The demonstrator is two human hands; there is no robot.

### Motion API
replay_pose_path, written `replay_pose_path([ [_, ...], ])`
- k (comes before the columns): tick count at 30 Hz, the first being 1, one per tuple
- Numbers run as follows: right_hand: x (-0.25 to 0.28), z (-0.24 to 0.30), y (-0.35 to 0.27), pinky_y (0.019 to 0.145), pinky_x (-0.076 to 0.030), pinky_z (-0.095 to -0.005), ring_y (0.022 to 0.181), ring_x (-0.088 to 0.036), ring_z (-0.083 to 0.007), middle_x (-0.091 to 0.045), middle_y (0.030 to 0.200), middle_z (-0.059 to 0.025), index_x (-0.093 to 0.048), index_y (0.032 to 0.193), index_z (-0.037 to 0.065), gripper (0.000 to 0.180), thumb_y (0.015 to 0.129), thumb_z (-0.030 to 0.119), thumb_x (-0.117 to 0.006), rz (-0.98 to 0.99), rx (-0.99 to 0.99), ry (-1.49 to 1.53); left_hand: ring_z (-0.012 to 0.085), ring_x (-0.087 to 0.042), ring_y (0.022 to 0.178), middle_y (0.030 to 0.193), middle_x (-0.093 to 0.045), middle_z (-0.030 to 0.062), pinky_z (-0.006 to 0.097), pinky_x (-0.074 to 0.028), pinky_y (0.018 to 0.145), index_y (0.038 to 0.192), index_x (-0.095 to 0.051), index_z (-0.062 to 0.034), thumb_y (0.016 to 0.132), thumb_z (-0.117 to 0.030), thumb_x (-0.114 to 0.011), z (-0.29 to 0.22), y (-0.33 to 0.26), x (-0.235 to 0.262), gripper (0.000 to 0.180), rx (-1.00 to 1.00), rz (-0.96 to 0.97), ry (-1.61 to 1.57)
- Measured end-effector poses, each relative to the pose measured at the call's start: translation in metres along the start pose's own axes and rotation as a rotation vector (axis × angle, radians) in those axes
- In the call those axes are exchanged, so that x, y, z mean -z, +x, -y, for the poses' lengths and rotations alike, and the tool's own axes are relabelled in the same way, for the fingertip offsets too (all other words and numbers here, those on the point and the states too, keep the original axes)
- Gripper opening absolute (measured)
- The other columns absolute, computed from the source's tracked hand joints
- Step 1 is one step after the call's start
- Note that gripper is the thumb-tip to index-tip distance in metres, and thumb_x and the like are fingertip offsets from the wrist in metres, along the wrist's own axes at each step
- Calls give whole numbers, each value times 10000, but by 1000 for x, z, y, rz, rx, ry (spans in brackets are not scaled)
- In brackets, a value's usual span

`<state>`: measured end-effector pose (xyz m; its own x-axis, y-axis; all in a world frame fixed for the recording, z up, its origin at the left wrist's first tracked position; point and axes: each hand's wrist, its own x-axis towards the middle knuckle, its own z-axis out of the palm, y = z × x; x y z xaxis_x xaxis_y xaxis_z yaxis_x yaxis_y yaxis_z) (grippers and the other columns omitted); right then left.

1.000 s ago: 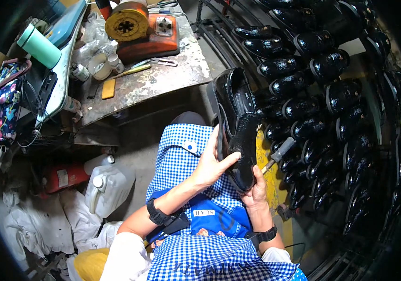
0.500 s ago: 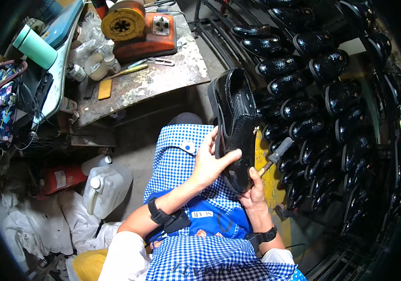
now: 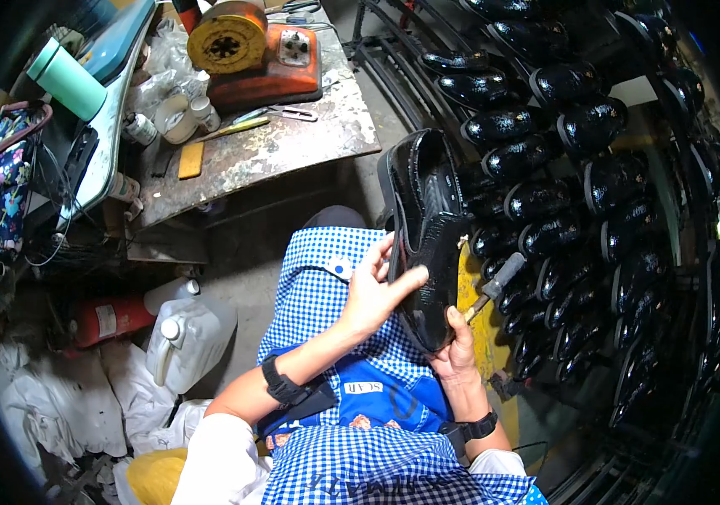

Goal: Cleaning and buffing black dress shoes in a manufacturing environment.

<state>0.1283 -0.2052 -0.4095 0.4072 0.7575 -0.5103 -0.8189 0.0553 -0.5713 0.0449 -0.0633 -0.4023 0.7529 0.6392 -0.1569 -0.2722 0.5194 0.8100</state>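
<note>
A glossy black shoe (image 3: 436,236) is held up in front of me, its opening toward the far side and its toe toward me. My left hand (image 3: 377,290) grips its left side, the thumb lying across the upper and the fingers around the sole edge, partly hidden. Around the toe end, my right hand (image 3: 455,347) holds the shoe from below with its thumb up along the side. The underside of the shoe is out of sight. A blue-and-white checked apron (image 3: 318,278) covers my lap beneath the shoe.
Racks of glossy black shoes (image 3: 591,122) fill the right side. A worn table (image 3: 293,147) at the far left carries an orange machine (image 3: 263,71), a tan block (image 3: 191,160) and small containers. A white jug (image 3: 196,337) and a red container (image 3: 112,320) stand at the left.
The shoe's far end has tipped slightly downward in view. Both hands keep the same hold on it.
</note>
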Motion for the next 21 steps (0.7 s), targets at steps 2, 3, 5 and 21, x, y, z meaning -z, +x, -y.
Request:
replay_pose_path([
  [2,-5,0,1,831,-480,-337,933,-588,-216,-574,1066,-137,-476,1142,-19,422,803,215,-565,-27,-7,22,140,-451,1062,1175,-443,109,252,-400,885,1211,-333,36,756,-54,-648,-4,11,1,560,217,-182,-29],
  [3,-7,1,2,772,-514,-308,889,-604,-200,-579,1042,-140,-474,1132,-26,410,791,172,-584,-57,-17,47,127,-473,1008,1130,-473,95,242,-402,861,1148,-385,14,777,-72,-631,2,12,-1,453,155,-221,-23],
  [5,1,-1,3,781,-510,-315,893,-603,-202,-579,1042,-139,-477,1130,-24,410,789,177,-585,-60,-17,48,136,-461,1038,1156,-457,98,253,-383,890,1178,-364,13,779,-63,-625,7,11,1,483,98,-137,-97],
  [21,-9,2,-1,564,-489,-231,649,-593,-134,-616,949,-122,-546,1027,5,306,800,209,-567,-92,-43,88,107,-483,938,1022,-506,40,232,-368,862,1130,-405,-36,849,-141,-542,29,17,9,329,48,-176,-197],
])
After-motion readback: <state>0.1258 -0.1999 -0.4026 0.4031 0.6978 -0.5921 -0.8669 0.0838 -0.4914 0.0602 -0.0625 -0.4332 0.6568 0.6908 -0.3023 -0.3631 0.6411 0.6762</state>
